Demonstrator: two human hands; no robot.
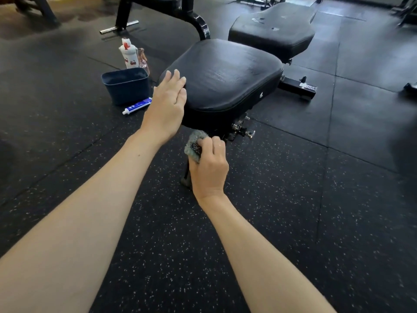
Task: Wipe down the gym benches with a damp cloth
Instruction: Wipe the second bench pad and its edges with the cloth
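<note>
The left hand (168, 105) lies flat, fingers straight, on the left edge of the black bench (230, 75). The right hand (208, 168) is curled round a grey cloth (194, 143), low under the front of the bench. A blue bin (126, 89), a tube (137, 106) and a bottle (128, 54) are on the floor (270, 199), left of the bench.

two hands (167, 105) (208, 168), one cloth (193, 143), two bench pads (225, 73) (270, 28), one blue tub (126, 89), one tube (137, 106) and two bottles (128, 55) (143, 59).

Bin (126, 86) and tube (137, 106) crowd seat pad's (225, 75) left; right floor (316, 199) open
</note>
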